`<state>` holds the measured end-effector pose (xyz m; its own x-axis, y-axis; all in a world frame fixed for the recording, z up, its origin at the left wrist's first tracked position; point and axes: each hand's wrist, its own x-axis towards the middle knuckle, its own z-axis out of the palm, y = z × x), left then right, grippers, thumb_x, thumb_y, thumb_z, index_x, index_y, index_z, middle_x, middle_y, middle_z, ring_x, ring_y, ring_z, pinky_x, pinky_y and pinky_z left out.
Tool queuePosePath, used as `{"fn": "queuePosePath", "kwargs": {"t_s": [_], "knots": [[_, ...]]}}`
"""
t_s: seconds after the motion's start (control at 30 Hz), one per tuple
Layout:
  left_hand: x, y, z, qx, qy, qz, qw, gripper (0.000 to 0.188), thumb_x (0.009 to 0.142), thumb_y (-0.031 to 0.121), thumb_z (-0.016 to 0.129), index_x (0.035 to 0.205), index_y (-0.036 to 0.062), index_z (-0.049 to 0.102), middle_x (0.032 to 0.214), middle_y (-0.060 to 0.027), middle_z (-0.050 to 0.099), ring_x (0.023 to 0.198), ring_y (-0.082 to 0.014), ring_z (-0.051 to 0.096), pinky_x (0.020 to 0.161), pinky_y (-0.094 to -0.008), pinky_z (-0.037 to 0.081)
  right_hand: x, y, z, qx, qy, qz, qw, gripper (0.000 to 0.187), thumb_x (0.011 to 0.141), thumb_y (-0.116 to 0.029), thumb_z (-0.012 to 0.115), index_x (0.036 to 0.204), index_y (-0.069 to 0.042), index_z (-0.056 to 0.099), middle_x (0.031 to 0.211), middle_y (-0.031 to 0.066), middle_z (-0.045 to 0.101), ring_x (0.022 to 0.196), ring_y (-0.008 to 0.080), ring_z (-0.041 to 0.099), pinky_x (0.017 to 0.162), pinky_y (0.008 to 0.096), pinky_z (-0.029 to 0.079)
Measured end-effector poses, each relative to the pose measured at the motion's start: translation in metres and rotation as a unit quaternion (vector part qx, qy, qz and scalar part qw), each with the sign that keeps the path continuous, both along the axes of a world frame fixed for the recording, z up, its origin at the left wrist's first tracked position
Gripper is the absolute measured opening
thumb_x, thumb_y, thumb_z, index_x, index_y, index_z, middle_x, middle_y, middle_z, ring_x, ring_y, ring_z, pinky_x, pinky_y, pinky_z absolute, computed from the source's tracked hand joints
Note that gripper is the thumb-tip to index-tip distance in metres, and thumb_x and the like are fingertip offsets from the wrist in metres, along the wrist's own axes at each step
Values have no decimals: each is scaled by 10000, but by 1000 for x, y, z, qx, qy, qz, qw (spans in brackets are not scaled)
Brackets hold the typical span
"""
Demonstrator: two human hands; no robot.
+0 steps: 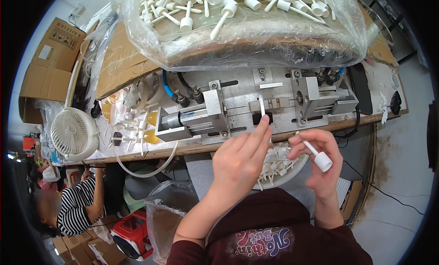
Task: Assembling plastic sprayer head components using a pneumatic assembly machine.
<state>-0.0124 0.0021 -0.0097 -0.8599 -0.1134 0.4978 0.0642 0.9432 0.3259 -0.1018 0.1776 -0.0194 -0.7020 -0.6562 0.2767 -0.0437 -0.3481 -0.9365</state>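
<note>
My left hand (242,157) reaches to the middle of a metal bench fixture (238,110), fingers together. Its fingertips meet the lower end of a white plastic stick (262,105), which points up over a small black block (259,118). Whatever joins the stick's lower end is hidden by the fingers. Off to the right, my right hand (324,166) is closed on a white capped stick (322,160), its ribbed cap facing down and its thin end between the fingers. Beneath my hands, a round white bowl (298,171) holds many similar pieces.
A plastic-lined heap of white capped sticks (228,11) lies behind the fixture. Pneumatic cylinders (187,118) flank the work spot. At left are a white fan (73,133) and clear tubing (137,175). A person in stripes (80,203) sits lower left, near a red-and-black box (130,237).
</note>
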Motion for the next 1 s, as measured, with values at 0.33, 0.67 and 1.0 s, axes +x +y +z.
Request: {"fn": "queuePosePath", "kwargs": {"t_s": [0.33, 0.67, 1.0], "knots": [[-9, -3, 1, 13, -10, 28, 999, 299, 728, 98, 802, 1020, 68, 747, 1160, -43, 724, 602, -164, 634, 567, -270, 487, 9, 6, 11, 11, 45, -77, 996, 563, 764, -87, 833, 1227, 50, 542, 1254, 244, 593, 1035, 268, 682, 891, 371, 552], [-3, -10, -4, 69, 10, -10, 997, 312, 723, 103, 807, 1028, 82, 746, 1151, -40, 725, 591, -172, 620, 559, -275, 484, -5, -15, 20, 173, 403, -160, 884, 338, 692, -11, 812, 1008, 8, 694, 1181, 181, 678, 902, 265, 695, 800, 334, 569], [49, 1, -19, 180, -183, -156, 954, 296, 761, 245, 803, 991, 76, 726, 1018, -36, 729, 753, -243, 697, 665, -340, 554, -12, -52, 18, 290, 578, -106, 756, 165, 724, -94, 635, 871, -18, 627, 1181, 164, 700, 552, 118, 593, 542, 256, 440]]}}
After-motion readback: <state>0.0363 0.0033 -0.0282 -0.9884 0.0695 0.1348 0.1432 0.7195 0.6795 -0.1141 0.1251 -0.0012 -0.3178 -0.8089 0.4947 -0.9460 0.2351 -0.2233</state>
